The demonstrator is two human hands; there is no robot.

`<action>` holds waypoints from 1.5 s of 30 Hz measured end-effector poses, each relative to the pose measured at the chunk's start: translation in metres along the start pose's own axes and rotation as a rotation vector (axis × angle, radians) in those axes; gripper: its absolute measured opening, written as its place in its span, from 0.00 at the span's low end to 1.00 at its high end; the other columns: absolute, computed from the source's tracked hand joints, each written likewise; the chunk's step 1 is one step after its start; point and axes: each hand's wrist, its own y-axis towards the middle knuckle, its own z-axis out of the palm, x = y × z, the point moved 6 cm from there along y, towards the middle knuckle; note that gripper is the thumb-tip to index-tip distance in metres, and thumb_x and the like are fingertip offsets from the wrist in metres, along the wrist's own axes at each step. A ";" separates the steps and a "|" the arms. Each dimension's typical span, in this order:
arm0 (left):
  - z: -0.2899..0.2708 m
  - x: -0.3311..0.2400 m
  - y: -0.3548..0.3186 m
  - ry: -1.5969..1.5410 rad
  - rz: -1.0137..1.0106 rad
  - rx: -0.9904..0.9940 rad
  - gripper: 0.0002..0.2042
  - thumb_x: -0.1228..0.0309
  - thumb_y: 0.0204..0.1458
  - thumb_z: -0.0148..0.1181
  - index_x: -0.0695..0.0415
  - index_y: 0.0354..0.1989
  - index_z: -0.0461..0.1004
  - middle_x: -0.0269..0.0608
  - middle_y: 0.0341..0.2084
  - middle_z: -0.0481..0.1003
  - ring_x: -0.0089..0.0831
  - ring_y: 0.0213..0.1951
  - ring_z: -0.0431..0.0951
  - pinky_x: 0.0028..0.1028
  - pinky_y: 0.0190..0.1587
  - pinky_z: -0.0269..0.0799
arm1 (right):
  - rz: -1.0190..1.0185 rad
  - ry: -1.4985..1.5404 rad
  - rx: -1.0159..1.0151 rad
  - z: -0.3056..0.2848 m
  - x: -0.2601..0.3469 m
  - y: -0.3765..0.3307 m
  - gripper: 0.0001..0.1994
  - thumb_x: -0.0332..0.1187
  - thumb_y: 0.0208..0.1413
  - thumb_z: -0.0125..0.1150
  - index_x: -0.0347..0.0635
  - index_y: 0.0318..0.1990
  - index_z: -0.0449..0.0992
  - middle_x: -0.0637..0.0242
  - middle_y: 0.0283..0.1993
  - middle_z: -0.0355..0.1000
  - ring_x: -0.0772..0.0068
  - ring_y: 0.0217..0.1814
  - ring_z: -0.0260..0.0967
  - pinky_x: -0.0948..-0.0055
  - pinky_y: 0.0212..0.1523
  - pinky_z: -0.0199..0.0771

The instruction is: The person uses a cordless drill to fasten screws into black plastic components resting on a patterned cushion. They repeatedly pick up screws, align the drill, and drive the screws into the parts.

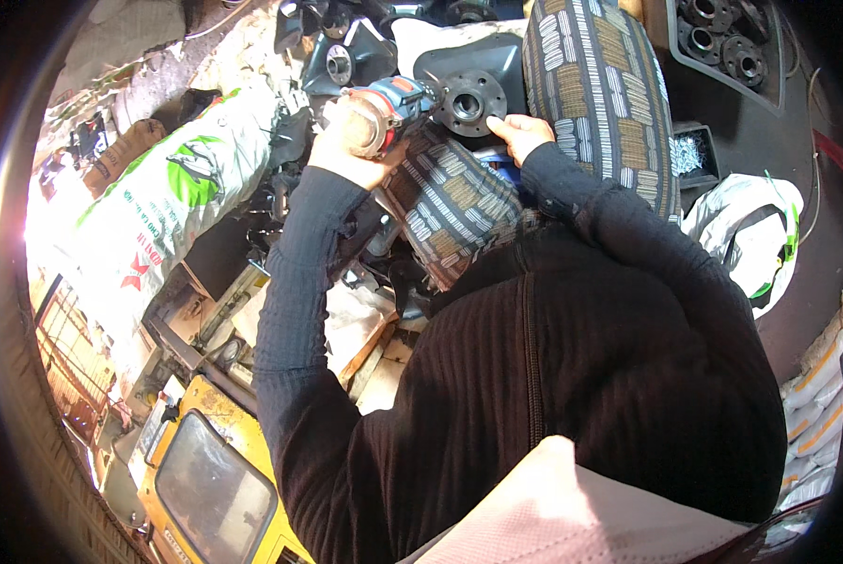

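Note:
My left hand (pixel 346 150) grips a blue and red power tool (pixel 393 105) whose nose points right at a dark round metal flange with bolt holes (pixel 467 101). My right hand (pixel 518 134) rests against the lower right side of that flange part, on its dark bracket (pixel 497 61), fingers curled on it. Both arms are in black ribbed sleeves. The flange sits between my knees, which are covered in patterned striped fabric (pixel 595 94).
A white and green sack (pixel 172 202) lies at the left. Several similar dark flanges (pixel 727 42) sit in a tray at the top right, beside a small box of screws (pixel 689 152). A yellow machine (pixel 210 470) is at the lower left, white cloth (pixel 750 226) at the right.

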 end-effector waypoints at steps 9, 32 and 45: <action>-0.015 -0.061 -0.093 -0.178 0.328 -0.440 0.18 0.74 0.38 0.66 0.59 0.41 0.72 0.40 0.32 0.75 0.30 0.35 0.76 0.30 0.39 0.72 | 0.112 0.480 0.406 -0.010 -0.003 -0.023 0.11 0.36 0.54 0.54 0.37 0.38 0.72 0.62 0.33 0.73 0.72 0.28 0.71 0.77 0.20 0.69; 0.033 -0.088 -0.146 -0.291 0.233 -0.453 0.16 0.74 0.38 0.66 0.55 0.38 0.75 0.40 0.36 0.76 0.34 0.39 0.77 0.32 0.44 0.71 | -0.083 0.485 0.848 0.001 0.029 -0.075 0.22 0.35 0.57 0.49 0.33 0.57 0.59 0.52 0.54 0.64 0.63 0.54 0.65 0.64 0.54 0.68; 0.038 -0.098 -0.133 -0.040 0.291 -0.344 0.19 0.67 0.38 0.63 0.51 0.42 0.72 0.40 0.36 0.74 0.39 0.39 0.75 0.36 0.42 0.71 | 0.020 0.510 0.966 0.007 0.018 -0.061 0.18 0.33 0.59 0.47 0.35 0.55 0.64 0.60 0.50 0.69 0.70 0.50 0.69 0.71 0.51 0.71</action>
